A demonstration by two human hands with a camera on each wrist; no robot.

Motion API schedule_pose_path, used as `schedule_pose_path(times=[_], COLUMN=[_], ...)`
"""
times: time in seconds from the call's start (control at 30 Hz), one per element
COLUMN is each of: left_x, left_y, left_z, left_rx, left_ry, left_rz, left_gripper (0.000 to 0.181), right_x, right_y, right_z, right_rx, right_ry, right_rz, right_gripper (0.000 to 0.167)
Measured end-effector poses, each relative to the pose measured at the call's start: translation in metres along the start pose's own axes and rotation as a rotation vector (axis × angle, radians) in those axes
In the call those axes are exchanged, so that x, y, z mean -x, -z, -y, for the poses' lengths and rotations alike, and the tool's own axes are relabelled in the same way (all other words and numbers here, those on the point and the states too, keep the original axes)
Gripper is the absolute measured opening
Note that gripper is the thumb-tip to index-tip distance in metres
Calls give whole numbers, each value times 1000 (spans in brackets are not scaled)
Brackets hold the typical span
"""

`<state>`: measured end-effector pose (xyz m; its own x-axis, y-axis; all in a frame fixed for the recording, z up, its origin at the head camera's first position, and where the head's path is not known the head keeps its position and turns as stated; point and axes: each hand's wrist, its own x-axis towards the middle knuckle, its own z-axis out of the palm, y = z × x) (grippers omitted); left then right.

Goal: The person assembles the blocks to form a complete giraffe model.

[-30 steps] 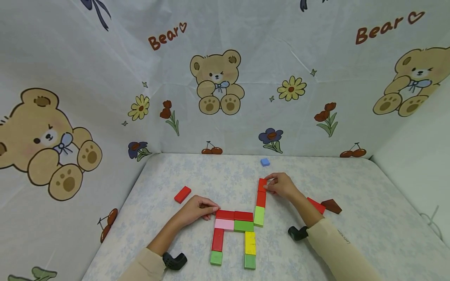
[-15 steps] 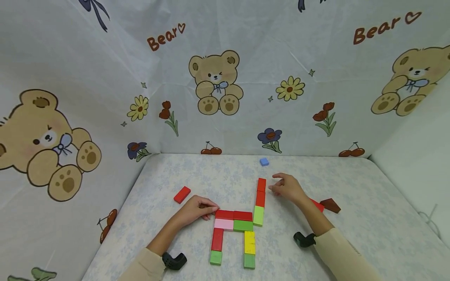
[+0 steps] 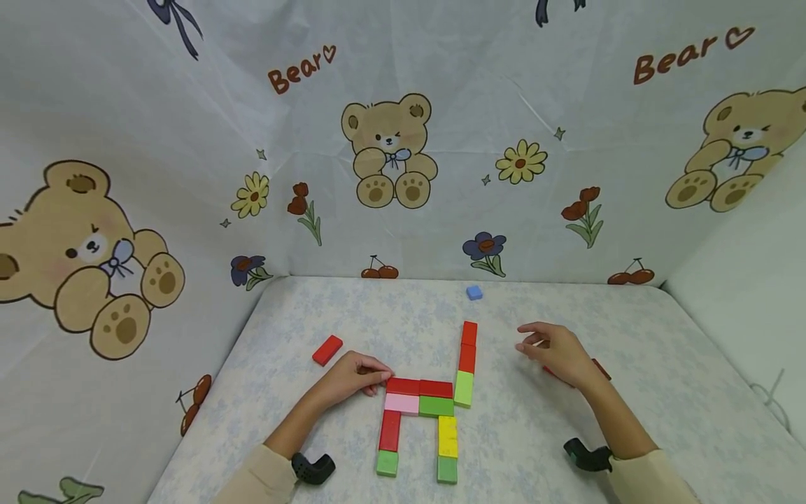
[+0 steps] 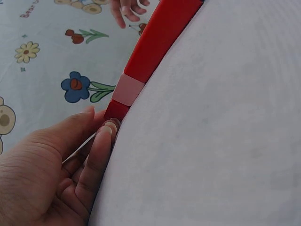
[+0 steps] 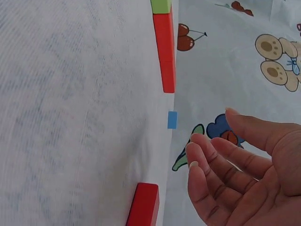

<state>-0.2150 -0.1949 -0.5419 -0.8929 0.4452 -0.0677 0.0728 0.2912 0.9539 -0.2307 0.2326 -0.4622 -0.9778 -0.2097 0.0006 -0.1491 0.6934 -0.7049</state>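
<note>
At the left end of the upper row, my left hand pinches the corner of a red block. In the left wrist view its thumb and fingertips meet at that block's end. Another red block continues the row. Below lie a pink block and a green block, with two legs of red, yellow and green blocks underneath. A column of two red blocks and a light green block rises at the right. My right hand hangs with loosely curled fingers, holding nothing, above a red block.
A loose red block lies left of the arrangement. At the back sits a small blue block. Behind my right hand a brown piece is mostly hidden. A bear-printed cloth stands behind the table.
My right hand has let go of the top red block of the column and moved right, over the red and brown pieces. My left hand stays at its block.
</note>
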Motion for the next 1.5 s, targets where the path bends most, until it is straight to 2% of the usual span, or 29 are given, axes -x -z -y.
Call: schedule_pose_path(times=[0.2,0.53,0.67,0.93,1.2,1.5], left_x=[0,0,-1,-1,0,-1], left_y=[0,2,2,1,1,2], left_z=[1,2,3,3,1,3], left_rx=[-8,10,8,7,23,11], left_ry=[0,-26,-35,-24,-19,-20], left_rz=[2,27,27,23,18,24], left_gripper=[19,19,21,19,18,19], right_x=[9,11,12,12,8,6], right_y=[14,32,37,41,37,35], right_z=[-15,-32,-37,-47,-53,-47], right_rx=[46,155,182,188,257,329], right_ry=[40,111,97,18,1,-11], right_rz=[3,42,58,118,153,177], right_gripper=[41,32,33,30,27,33])
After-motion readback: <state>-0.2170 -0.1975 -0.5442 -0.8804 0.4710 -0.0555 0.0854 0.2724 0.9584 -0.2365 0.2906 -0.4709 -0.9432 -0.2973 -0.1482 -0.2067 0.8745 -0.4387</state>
